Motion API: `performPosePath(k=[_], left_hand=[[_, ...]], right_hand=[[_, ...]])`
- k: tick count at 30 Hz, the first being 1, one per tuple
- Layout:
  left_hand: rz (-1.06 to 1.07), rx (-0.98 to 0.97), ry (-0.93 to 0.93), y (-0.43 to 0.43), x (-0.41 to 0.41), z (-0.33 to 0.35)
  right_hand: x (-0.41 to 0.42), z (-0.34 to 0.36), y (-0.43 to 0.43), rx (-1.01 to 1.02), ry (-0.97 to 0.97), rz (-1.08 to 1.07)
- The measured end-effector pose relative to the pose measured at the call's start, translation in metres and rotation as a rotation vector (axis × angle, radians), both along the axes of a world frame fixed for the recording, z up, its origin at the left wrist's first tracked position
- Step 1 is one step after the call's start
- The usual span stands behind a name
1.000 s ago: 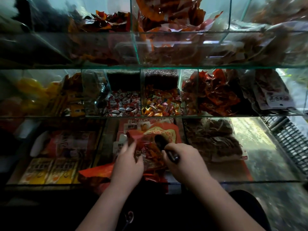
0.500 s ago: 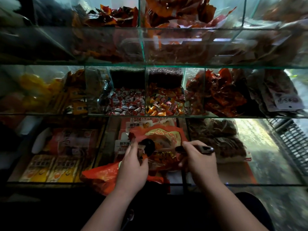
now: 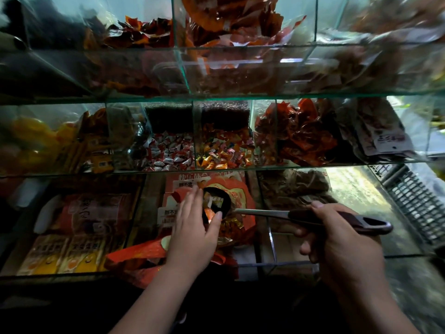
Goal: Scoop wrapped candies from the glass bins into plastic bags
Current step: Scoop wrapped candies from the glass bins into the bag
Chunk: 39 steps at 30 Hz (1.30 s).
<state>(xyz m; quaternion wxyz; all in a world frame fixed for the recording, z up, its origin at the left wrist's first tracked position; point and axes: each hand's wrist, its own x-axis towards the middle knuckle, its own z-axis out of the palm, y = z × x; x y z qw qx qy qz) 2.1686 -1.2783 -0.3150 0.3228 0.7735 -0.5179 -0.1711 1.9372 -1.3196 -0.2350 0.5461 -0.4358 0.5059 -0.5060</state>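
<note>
My right hand (image 3: 337, 239) grips the dark handle of a long scoop (image 3: 265, 214), which lies level and points left. Its round black bowl (image 3: 215, 203) carries a few wrapped candies. My left hand (image 3: 193, 232) rests with straight fingers against the bowl's left side, thumb at its lower rim. Under the bowl lies a red-orange plastic bag (image 3: 240, 208) with candies inside, on the lowest glass shelf. On the middle shelf, glass bins hold red-and-white wrapped candies (image 3: 168, 155) and orange-and-gold wrapped candies (image 3: 224, 153).
Glass dividers and shelf edges (image 3: 216, 168) cross the view above the hands. Yellow packets (image 3: 60, 254) and a red packet (image 3: 96, 210) fill the lower left bin. Dark snack packs (image 3: 296, 186) lie at lower right. A grey crate (image 3: 414, 201) stands far right. Upper bins hold reddish wrappers.
The scoop swung from upright in my right fist to level and pointing left, then my right hand drew back rightward. My left hand rose up to the bowl.
</note>
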Motion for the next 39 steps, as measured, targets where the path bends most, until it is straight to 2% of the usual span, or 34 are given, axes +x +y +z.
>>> performPosePath(k=[3,12,18,20,22,25,27,29,31,35,37,38,39], left_hand=[[-0.035,0.068,-0.039,-0.009,-0.005,0.0],[-0.081,-0.03,-0.151,-0.023,-0.013,0.012],[-0.102,-0.075,-0.182,-0.079,0.01,0.043],[-0.068,-0.041,-0.177,-0.093,0.019,0.05],[-0.01,-0.032,-0.156,-0.099,0.025,0.053],[0.045,-0.011,-0.125,-0.093,0.029,0.05],[0.041,-0.012,-0.109,-0.085,0.03,0.045],[0.053,-0.027,-0.088,-0.075,0.031,0.041],[0.086,-0.039,-0.097,-0.065,0.033,0.038],[0.163,-0.085,-0.049,-0.035,0.034,0.027],[0.189,-0.063,-0.006,-0.021,0.033,0.019],[0.196,-0.032,0.021,-0.016,0.031,0.015],[0.197,0.006,0.052,-0.011,0.03,0.012]], right_hand=[[-0.006,0.002,0.004,-0.016,0.009,-0.006],[-0.006,0.013,0.008,-0.1,0.022,-0.06],[0.018,0.029,-0.023,-0.114,-0.071,-0.067],[0.033,0.032,-0.035,-0.208,-0.046,-0.049],[0.051,0.032,-0.047,-0.382,0.06,-0.017],[0.069,0.022,-0.066,-0.723,0.539,0.159],[0.069,0.016,-0.071,-0.79,0.792,0.282],[0.062,0.015,-0.067,-0.811,0.86,0.321],[0.05,0.017,-0.056,-0.859,0.834,0.303],[0.028,0.035,-0.023,-0.896,0.59,0.194],[0.015,0.03,-0.011,-0.803,0.596,0.313],[0.014,0.026,-0.007,-0.686,0.605,0.368],[0.013,0.032,0.002,-0.676,0.641,0.417]])
